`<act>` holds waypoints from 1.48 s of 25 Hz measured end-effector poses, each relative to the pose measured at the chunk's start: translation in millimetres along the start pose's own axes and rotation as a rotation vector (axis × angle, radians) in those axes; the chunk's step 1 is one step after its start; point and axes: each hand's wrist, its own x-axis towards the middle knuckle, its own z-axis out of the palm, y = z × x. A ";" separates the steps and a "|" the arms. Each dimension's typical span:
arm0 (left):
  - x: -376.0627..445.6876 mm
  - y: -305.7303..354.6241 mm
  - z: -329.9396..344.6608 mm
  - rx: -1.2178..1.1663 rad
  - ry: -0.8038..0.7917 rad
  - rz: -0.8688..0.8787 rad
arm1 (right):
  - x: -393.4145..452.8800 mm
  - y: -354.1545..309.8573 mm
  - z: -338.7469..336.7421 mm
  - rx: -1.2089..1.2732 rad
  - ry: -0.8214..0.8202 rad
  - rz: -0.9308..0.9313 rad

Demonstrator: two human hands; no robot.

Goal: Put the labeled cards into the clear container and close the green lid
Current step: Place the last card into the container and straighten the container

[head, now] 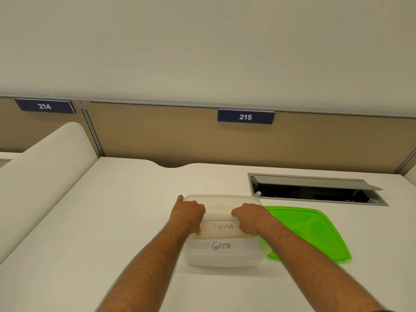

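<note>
A clear rectangular container (222, 199) stands on the white desk in front of me. A white card reading SIGMA (222, 226) is held over it between both hands. My left hand (188, 213) pinches the card's left end and my right hand (251, 218) pinches its right end. A second card reading GAMA (221, 246) shows through the container's near wall, below the SIGMA card. The green lid (315, 230) lies flat on the desk just right of the container, its left edge behind my right forearm.
An open grey cable hatch (315, 190) is set into the desk behind the lid. Tan partition panels with number plates 214 (44, 106) and 215 (245, 117) close the back. A white divider (45, 167) rises on the left.
</note>
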 end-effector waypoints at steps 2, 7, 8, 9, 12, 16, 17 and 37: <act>-1.2 0.9 -0.4 0.013 0.001 0.007 | -1.4 0.4 -0.2 0.007 0.001 -0.002; -3.0 -3.7 2.7 -0.034 0.042 0.032 | -1.4 4.3 -0.3 0.099 0.033 0.002; -4.0 -4.9 2.8 -0.058 0.063 0.038 | -1.5 6.1 0.4 0.128 0.050 0.002; -5.6 -5.8 2.3 -0.092 0.088 0.042 | -2.6 8.5 0.8 0.175 0.083 -0.001; -16.3 -8.2 1.2 -0.285 0.197 0.043 | -14.0 15.0 0.7 0.379 0.290 -0.029; -33.2 -12.8 13.6 -0.777 0.601 -0.004 | -32.7 20.7 13.4 0.829 0.690 0.072; -37.6 -13.0 16.7 -0.944 0.647 -0.060 | -37.6 20.6 15.6 0.983 0.750 0.143; -72.6 13.0 52.7 -2.077 0.311 -0.231 | -66.1 -9.9 41.4 2.216 0.471 0.134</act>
